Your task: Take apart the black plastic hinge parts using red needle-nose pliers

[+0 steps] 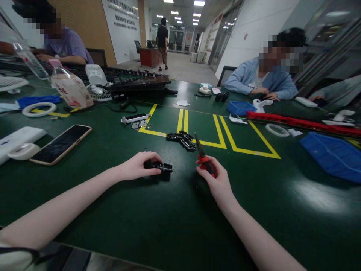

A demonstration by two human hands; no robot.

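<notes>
My left hand (143, 165) rests on the green table with thumb and fingers closed around a small black plastic part (167, 167), whose ribbed end sticks out to the right. To its right, my right hand (214, 175) grips what look like needle-nose pliers (200, 147) by their red and black handles. Their dark, tapered tip points up and away from me. Just beyond both hands lies a loose cluster of similar black plastic parts (182, 139), near the yellow tape lines. Whether the pliers' jaws are parted is too small to tell.
At left lie a phone (62, 145), a white tape roll (24, 151) and a drink bottle (70, 88). Metal pieces (138, 122) sit farther back. Blue trays (332, 154) and a long red strip (301, 122) are at right. Other people sit across the table.
</notes>
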